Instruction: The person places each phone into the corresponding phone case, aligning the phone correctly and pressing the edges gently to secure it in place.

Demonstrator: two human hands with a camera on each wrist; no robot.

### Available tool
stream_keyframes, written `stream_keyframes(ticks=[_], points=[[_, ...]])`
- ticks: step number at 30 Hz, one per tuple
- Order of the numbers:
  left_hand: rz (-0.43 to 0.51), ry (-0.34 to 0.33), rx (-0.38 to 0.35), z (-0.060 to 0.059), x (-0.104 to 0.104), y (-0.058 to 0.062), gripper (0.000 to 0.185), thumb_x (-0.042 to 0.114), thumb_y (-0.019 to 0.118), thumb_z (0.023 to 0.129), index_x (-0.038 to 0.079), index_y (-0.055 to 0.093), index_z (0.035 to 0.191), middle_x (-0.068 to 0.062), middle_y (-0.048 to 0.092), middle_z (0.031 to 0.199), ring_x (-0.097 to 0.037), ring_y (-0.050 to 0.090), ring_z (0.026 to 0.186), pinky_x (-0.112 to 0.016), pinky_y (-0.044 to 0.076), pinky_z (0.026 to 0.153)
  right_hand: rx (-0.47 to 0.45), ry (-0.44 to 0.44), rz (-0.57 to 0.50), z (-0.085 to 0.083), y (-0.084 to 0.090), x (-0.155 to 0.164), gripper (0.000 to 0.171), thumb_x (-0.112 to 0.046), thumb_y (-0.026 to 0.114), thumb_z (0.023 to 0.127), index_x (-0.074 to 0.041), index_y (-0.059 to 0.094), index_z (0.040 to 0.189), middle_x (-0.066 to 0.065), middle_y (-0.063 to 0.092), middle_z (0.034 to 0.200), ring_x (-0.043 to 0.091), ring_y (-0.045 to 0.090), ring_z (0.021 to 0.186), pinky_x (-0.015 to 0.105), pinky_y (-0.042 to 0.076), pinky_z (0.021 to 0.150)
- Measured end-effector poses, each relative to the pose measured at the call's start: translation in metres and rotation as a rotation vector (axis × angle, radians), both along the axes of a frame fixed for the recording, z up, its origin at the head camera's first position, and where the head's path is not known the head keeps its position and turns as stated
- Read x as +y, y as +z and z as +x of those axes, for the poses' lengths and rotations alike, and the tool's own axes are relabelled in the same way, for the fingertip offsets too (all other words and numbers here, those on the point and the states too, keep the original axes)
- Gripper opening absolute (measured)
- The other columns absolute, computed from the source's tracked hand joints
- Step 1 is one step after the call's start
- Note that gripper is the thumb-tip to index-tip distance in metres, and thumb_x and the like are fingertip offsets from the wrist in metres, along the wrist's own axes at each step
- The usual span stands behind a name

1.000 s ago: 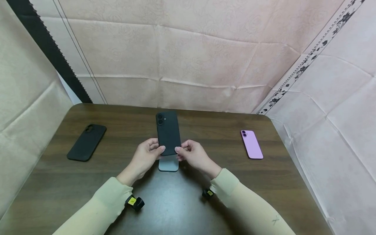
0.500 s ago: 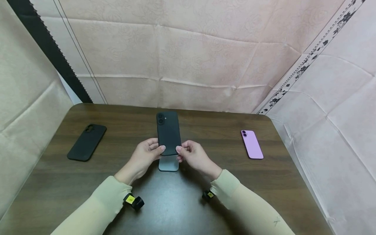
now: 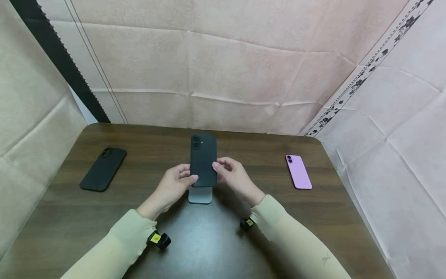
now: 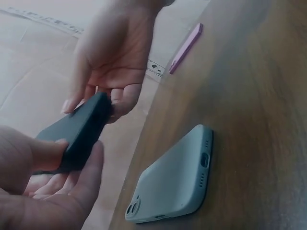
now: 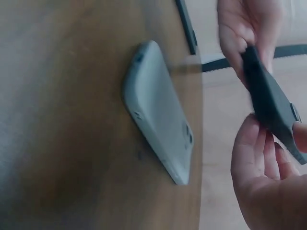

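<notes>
The left hand (image 3: 170,189) pinches the lower left of a black phone (image 3: 204,161) between thumb and fingers, while the right hand (image 3: 237,179) grips its right side. The phone is held above the table (image 3: 87,228), toward the middle of its far edge, over a pale blue-green phone (image 3: 200,196) lying there. A purple phone (image 3: 299,172) rests near the far right corner, a dark phone or case (image 3: 103,170) near the far left.

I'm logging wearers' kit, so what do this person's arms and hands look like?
The left hand and right hand are ungloved. The left sleeve and right sleeve are pale yellow-green; the right one has a small dark cross-like mark. A black device with a yellow patch sits at the left cuff, and a similar second device at the right.
</notes>
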State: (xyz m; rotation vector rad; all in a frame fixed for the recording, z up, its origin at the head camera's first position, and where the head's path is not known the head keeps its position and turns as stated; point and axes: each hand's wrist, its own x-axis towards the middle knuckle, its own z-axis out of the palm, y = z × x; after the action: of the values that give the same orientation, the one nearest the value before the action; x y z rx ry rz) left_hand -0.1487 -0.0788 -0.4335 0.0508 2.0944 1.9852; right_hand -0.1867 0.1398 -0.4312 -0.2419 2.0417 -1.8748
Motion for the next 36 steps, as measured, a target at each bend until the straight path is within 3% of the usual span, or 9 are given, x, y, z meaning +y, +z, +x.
stream_keyframes(ticks=[5, 15, 26, 36], points=[[-0.045, -0.070, 0.007, 0.003, 0.001, 0.000, 0.041, 0.016, 0.063, 0.095, 0.004, 0.051, 0.133, -0.013, 0.062, 0.123, -0.021, 0.064, 0.106, -0.042, 0.050, 0.090, -0.045, -0.006, -0.066, -0.007, 0.003, 0.004, 0.031, -0.028, 0.062, 0.096, -0.007, 0.058, 0.119, 0.016, 0.068, 0.107, 0.029, 0.069, 0.090, 0.045, 0.055, 0.081], [0.055, -0.083, -0.074, 0.003, 0.002, -0.003, 0.032, 0.018, 0.062, 0.097, -0.001, 0.058, 0.122, -0.016, 0.067, 0.114, -0.036, 0.066, 0.101, -0.045, 0.051, 0.087, -0.049, -0.081, -0.119, -0.006, 0.006, 0.005, 0.030, -0.028, 0.060, 0.097, -0.008, 0.057, 0.119, 0.014, 0.069, 0.108, 0.028, 0.068, 0.097, 0.042, 0.055, 0.082], [0.054, -0.040, 0.000, 0.004, 0.005, -0.007, 0.021, 0.009, 0.062, 0.095, -0.002, 0.064, 0.113, -0.016, 0.069, 0.106, -0.034, 0.068, 0.096, -0.045, 0.053, 0.084, -0.102, -0.084, -0.134, -0.005, 0.009, 0.005, 0.027, -0.030, 0.055, 0.100, -0.005, 0.056, 0.110, 0.016, 0.069, 0.104, 0.029, 0.069, 0.092, 0.043, 0.055, 0.081], [0.010, -0.065, 0.039, 0.005, 0.003, -0.006, 0.020, 0.017, 0.064, 0.095, 0.002, 0.063, 0.108, -0.011, 0.070, 0.105, -0.032, 0.069, 0.092, -0.036, 0.054, 0.083, -0.126, -0.059, -0.174, -0.004, 0.011, 0.007, 0.028, -0.030, 0.054, 0.100, -0.005, 0.055, 0.110, 0.015, 0.068, 0.103, 0.027, 0.069, 0.089, 0.042, 0.055, 0.081]])
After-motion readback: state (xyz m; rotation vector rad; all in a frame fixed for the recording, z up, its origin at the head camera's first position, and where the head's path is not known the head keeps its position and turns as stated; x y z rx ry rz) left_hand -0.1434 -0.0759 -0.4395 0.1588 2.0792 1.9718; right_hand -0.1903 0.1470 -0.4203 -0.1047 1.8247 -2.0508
